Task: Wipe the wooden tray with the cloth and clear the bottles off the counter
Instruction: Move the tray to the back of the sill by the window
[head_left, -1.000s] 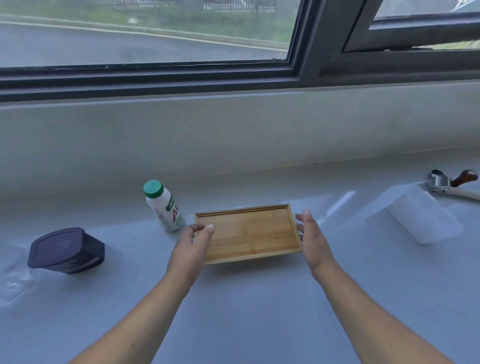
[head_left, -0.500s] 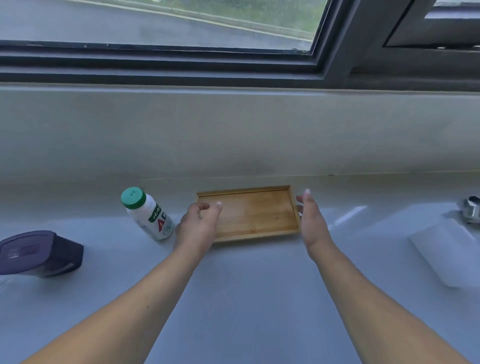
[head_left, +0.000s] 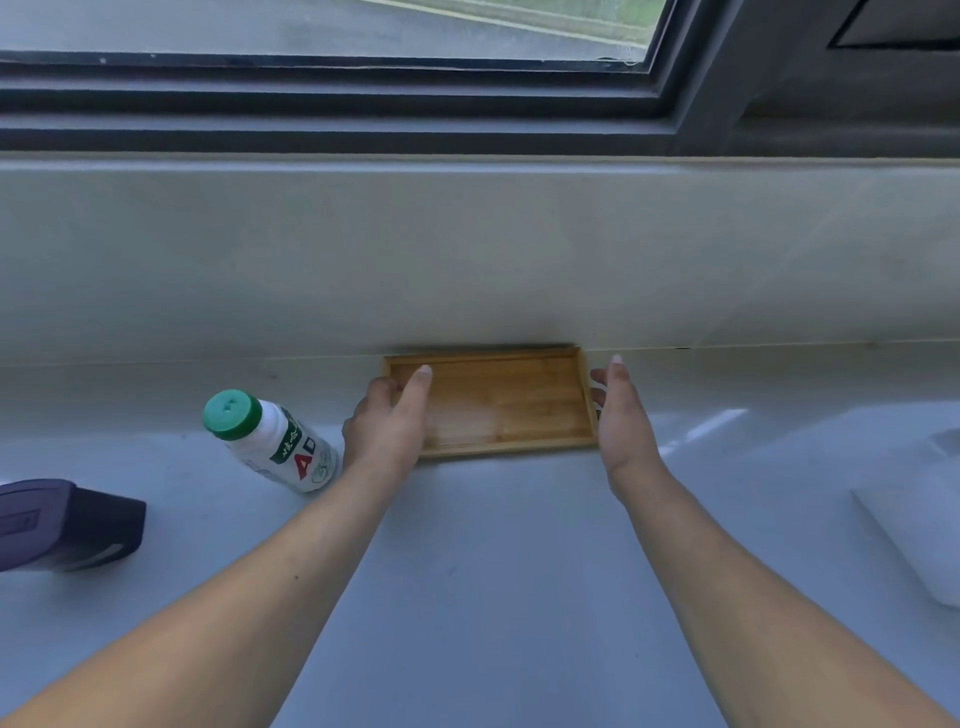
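The wooden tray (head_left: 498, 400) lies flat on the grey counter, its far edge against the back wall. My left hand (head_left: 387, 423) grips its left end, thumb over the rim and inside the tray. At the right end, my right hand (head_left: 621, 415) presses against the rim with its thumb raised. A white bottle (head_left: 283, 447) with a green cap and a red-and-green label stands just left of my left hand, apart from the tray. The white folded cloth (head_left: 919, 519) lies at the right edge of the view, partly cut off.
A dark purple lidded container (head_left: 67, 525) sits on the counter at far left. A pale wall (head_left: 467, 249) rises behind the counter up to a dark window frame (head_left: 363, 109). Bare counter (head_left: 493, 597) stretches between my forearms.
The tray has slid away from me between both hands until it meets the back wall. My view has tilted down and forward, and the metal tool at right has left the view.
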